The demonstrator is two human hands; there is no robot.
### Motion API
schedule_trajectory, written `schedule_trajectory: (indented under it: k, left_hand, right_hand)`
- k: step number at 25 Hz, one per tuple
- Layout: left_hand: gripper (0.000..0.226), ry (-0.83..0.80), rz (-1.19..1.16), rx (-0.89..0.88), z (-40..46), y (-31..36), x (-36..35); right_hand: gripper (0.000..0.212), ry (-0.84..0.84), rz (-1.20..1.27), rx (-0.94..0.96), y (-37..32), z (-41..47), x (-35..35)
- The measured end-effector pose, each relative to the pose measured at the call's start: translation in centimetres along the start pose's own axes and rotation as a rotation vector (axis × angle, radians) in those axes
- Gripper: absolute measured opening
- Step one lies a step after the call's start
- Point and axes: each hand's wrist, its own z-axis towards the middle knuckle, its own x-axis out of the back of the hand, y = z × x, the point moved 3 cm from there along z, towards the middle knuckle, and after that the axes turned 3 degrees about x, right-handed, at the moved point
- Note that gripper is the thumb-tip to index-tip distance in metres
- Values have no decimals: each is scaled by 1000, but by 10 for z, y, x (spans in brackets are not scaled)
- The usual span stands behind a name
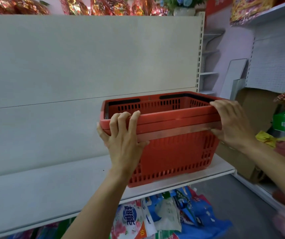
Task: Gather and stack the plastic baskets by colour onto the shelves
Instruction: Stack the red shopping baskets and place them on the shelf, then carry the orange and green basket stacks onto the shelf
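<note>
Head view looks down on a stack of red plastic baskets standing on a white shelf, near the shelf's right end and close to its front edge. The stack looks like two or three baskets nested together, to judge by the layered rims; the exact count cannot be told. Black handles lie folded along the far inside of the top basket's rim. The left hand is at the stack's near left corner, its grip closed round the rims: fingers hooked over the top edge and the thumb tucked under at the corner. The right hand is at the stack's right end, fingers curled over the top rim and the thumb pressed beneath the lower rims, so this grip too is clamped on the stack. Behind the baskets rises a plain white back panel. Above the panel, red and gold foil-wrapped goods line the top. Below the shelf, under the baskets, lie blue and white plastic packets with printed labels. To the right of the baskets sits a brown cardboard box, and beyond it more packaged goods on a neighbouring rack.
</note>
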Motion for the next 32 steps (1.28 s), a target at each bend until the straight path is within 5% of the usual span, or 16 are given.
schedule_trajectory:
  k: [8,15,25,32]
  left_hand:
    - [101,-89,23,-4,-3,3,5]
    - [71,-250,-254,88,-87,-25,53]
    - [46,-512,-190,426,-273,-228,176]
    - [38,-753,-200,729,-387,-404,288]
  right_hand:
    - [94,-22,9,-145,-34,-13,-4]
    - [57,69,368,-32,-168,-86,-2]
    - [44,-185,693,-23,-425,-178,-42]
    - [30,-532,1023,-176,-656,-223,-61]
